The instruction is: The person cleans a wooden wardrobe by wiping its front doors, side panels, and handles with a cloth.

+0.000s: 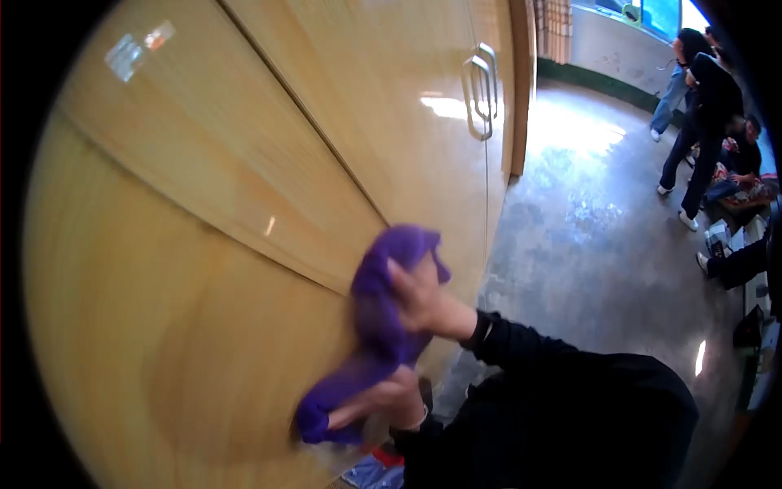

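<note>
A purple cloth (379,342) lies bunched against the light wood-grain front of a cabinet (220,350), and both of my hands are on it. My right hand (423,301), the upper one, grips the cloth's upper part, its thumb over a fold. Lower down, my left hand (383,397) holds the bottom end, with fingers stretched along the fabric and slightly blurred. Black sleeves cover both arms. Part of each hand's grip is hidden by cloth folds.
Metal handles (481,91) stick out from the cabinet doors. Beyond its edge is a shiny grey floor (562,236). Several people stand or sit at the right, including one in black (713,106). Red and blue items (375,470) lie below my left hand.
</note>
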The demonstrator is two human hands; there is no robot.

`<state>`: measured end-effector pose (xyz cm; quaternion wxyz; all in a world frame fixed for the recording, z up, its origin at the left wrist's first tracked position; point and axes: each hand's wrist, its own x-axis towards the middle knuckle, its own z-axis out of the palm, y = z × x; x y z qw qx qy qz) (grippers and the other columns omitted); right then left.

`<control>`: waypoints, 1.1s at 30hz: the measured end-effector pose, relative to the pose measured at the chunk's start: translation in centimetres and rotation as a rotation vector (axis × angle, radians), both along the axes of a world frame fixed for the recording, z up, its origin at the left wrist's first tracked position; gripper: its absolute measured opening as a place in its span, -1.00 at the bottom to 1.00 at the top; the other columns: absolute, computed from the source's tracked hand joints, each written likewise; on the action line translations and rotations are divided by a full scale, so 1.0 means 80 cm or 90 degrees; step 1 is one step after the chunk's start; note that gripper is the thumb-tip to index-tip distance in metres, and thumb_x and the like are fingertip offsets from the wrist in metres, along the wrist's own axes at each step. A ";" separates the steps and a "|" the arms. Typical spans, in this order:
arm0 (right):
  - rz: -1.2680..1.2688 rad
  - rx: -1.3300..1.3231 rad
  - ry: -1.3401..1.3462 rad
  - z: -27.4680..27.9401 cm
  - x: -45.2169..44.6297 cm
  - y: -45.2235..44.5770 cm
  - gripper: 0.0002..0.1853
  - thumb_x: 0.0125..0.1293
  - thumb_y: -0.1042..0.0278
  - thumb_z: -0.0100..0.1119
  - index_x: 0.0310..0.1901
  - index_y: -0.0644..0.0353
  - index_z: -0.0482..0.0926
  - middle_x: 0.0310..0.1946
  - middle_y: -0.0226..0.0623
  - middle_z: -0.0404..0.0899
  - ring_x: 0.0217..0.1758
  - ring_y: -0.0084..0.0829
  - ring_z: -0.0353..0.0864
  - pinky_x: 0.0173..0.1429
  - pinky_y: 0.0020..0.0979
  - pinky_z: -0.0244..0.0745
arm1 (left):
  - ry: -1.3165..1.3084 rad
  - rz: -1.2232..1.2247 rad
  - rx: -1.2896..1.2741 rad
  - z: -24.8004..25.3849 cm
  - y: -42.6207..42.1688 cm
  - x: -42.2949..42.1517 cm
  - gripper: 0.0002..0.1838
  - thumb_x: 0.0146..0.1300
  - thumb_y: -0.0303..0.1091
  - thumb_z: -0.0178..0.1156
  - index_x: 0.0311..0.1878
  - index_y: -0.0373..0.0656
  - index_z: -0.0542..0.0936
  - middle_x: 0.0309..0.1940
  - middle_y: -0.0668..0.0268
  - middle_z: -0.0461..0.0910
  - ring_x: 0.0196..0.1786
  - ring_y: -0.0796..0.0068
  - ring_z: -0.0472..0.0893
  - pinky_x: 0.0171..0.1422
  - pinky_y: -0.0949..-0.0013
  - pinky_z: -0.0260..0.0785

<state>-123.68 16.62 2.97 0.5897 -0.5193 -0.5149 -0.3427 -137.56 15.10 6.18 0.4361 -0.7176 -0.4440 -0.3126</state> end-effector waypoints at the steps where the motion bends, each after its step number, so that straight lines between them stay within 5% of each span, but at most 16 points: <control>1: -0.009 0.018 -0.017 0.007 0.016 -0.002 -0.40 -0.01 0.26 0.08 0.15 0.24 0.38 -0.12 0.02 0.46 -0.08 0.03 0.46 0.03 -0.03 0.26 | -0.055 -0.018 0.006 -0.013 0.003 0.010 -0.13 0.31 0.05 -0.25 0.32 -0.57 -0.28 0.32 -0.37 -0.57 0.40 -0.33 -0.45 0.37 -0.21 -0.52; 2: -0.022 0.038 -0.036 0.016 0.033 -0.002 -0.39 -0.01 0.25 0.07 0.15 0.27 0.37 -0.13 0.03 0.46 -0.09 0.03 0.45 0.01 -0.03 0.25 | -0.043 -0.010 0.007 -0.018 0.007 0.024 -0.13 0.31 0.05 -0.25 0.32 -0.57 -0.28 0.32 -0.37 -0.57 0.40 -0.33 -0.45 0.37 -0.21 -0.52; 4: -0.024 0.046 -0.017 0.018 0.067 -0.001 -0.38 -0.01 0.25 0.05 0.17 0.28 0.36 -0.14 0.02 0.45 -0.11 0.02 0.45 0.02 -0.07 0.26 | -0.345 -0.203 -0.060 -0.029 0.018 0.065 -0.15 0.32 0.04 -0.26 0.34 -0.54 -0.26 0.32 -0.36 -0.56 0.40 -0.35 -0.39 0.37 -0.20 -0.47; 5: -0.020 0.042 -0.007 0.018 0.080 -0.001 -0.38 -0.01 0.26 0.05 0.17 0.27 0.36 -0.16 0.02 0.45 -0.11 0.02 0.44 0.02 -0.09 0.27 | -0.337 -0.200 -0.058 -0.032 0.023 0.080 -0.15 0.32 0.04 -0.26 0.34 -0.54 -0.26 0.32 -0.36 -0.56 0.40 -0.35 -0.39 0.37 -0.20 -0.47; 7: -0.023 0.058 -0.042 0.022 0.111 0.001 -0.35 -0.03 0.28 0.04 0.19 0.28 0.34 -0.19 0.01 0.45 -0.15 0.01 0.43 -0.01 -0.13 0.29 | -0.342 -0.145 -0.037 -0.031 0.030 0.109 -0.04 0.23 0.19 -0.16 0.31 -0.59 -0.13 0.29 -0.46 -0.31 0.30 -0.44 -0.08 0.29 -0.21 -0.20; 12: 0.031 0.077 0.104 0.010 0.225 0.031 -0.34 -0.03 0.27 0.05 0.20 0.32 0.32 -0.38 -0.04 0.37 -0.34 -0.07 0.33 -0.18 -0.16 0.23 | -0.328 -0.104 -0.097 -0.028 0.036 0.204 -0.08 0.25 0.19 -0.23 0.34 -0.51 -0.13 0.29 -0.43 -0.27 0.27 -0.38 -0.02 0.26 -0.18 -0.17; 19: -0.004 0.100 0.046 -0.017 0.296 0.029 -0.39 -0.01 0.23 0.05 0.15 0.29 0.39 -0.35 -0.07 0.42 -0.31 -0.07 0.40 -0.13 -0.17 0.28 | -0.298 -0.089 0.009 -0.062 0.047 0.274 -0.13 0.28 0.10 -0.17 0.35 -0.49 -0.15 0.31 -0.39 -0.31 0.30 -0.34 -0.03 0.31 -0.10 -0.17; 20: -0.001 0.093 0.057 -0.040 0.303 0.029 -0.38 -0.02 0.24 0.06 0.14 0.29 0.39 -0.33 -0.06 0.44 -0.30 -0.07 0.41 -0.13 -0.16 0.29 | -0.277 -0.079 -0.004 -0.076 0.050 0.283 -0.13 0.28 0.10 -0.17 0.35 -0.49 -0.15 0.31 -0.39 -0.31 0.30 -0.34 -0.03 0.31 -0.10 -0.17; 22: 0.020 0.066 0.107 -0.078 0.322 0.027 -0.35 -0.09 0.31 0.09 0.14 0.31 0.38 -0.29 -0.03 0.45 -0.28 -0.05 0.42 -0.10 -0.14 0.30 | -0.235 -0.123 -0.044 -0.103 0.045 0.297 -0.19 0.30 0.02 -0.21 0.36 -0.47 -0.12 0.35 -0.32 -0.47 0.42 -0.26 -0.36 0.38 -0.16 -0.47; 24: 0.020 0.012 0.169 -0.139 0.331 0.030 -0.35 -0.09 0.34 0.10 0.15 0.32 0.37 -0.24 0.02 0.45 -0.22 0.01 0.42 0.02 -0.10 0.28 | -0.134 -0.100 -0.107 -0.164 0.044 0.298 -0.17 0.26 0.01 -0.13 0.36 -0.47 -0.08 0.33 -0.38 -0.47 0.40 -0.35 -0.36 0.36 -0.22 -0.47; 26: -0.021 0.042 0.228 -0.202 0.342 0.037 -0.40 0.00 0.38 0.08 0.17 0.33 0.34 -0.09 0.09 0.43 0.01 0.08 0.37 0.22 -0.07 0.15 | -0.081 -0.117 -0.191 -0.214 0.040 0.303 -0.22 0.20 0.07 -0.05 0.29 -0.40 0.13 0.14 -0.43 0.02 0.15 -0.43 0.12 0.09 -0.26 0.01; 27: -0.054 0.023 0.269 -0.251 0.339 0.044 -0.41 0.06 0.40 0.04 0.20 0.34 0.30 0.02 0.11 0.37 0.13 0.09 0.28 0.30 -0.07 0.03 | -0.040 -0.083 -0.186 -0.247 0.036 0.307 -0.30 0.16 0.08 0.02 0.21 -0.30 0.28 -0.19 -0.18 0.28 -0.16 -0.25 0.35 -0.21 -0.11 0.17; 30: -0.040 -0.062 0.418 -0.460 0.345 0.069 -0.40 0.21 0.39 -0.07 0.29 0.38 0.12 0.26 0.09 0.15 0.38 0.03 0.01 0.42 -0.14 -0.17 | 0.120 -0.074 -0.317 -0.304 0.017 0.333 -0.46 0.17 -0.01 0.08 0.15 -0.11 0.41 -0.40 0.07 0.37 -0.38 0.11 0.47 -0.43 0.07 0.26; 31: -0.066 -0.105 0.463 -0.461 0.353 0.060 -0.38 0.26 0.36 -0.09 0.31 0.44 0.01 0.31 0.10 0.03 0.41 0.00 -0.07 0.45 -0.18 -0.22 | 0.164 -0.118 -0.331 -0.325 0.017 0.334 -0.52 0.18 -0.05 0.09 0.14 -0.05 0.43 -0.43 0.12 0.39 -0.43 0.23 0.48 -0.46 0.14 0.30; 32: -0.096 -0.149 0.510 -0.464 0.354 0.051 -0.34 0.31 0.34 -0.12 0.32 0.49 -0.10 0.36 0.11 -0.09 0.45 -0.04 -0.14 0.47 -0.23 -0.27 | 0.217 -0.160 -0.599 -0.335 0.021 0.332 -0.60 0.20 -0.24 0.07 0.11 -0.08 0.46 -0.14 0.10 0.46 -0.30 0.34 0.51 -0.34 0.24 0.39; 33: -0.110 -0.178 0.551 -0.490 0.354 0.043 -0.35 0.34 0.31 -0.17 0.34 0.45 -0.12 0.38 0.07 -0.11 0.46 -0.09 -0.17 0.47 -0.26 -0.28 | 0.333 -0.279 -0.480 -0.372 0.029 0.327 -0.59 0.16 -0.39 0.03 0.11 -0.25 0.43 0.19 0.10 0.31 -0.17 0.34 0.49 -0.19 0.26 0.41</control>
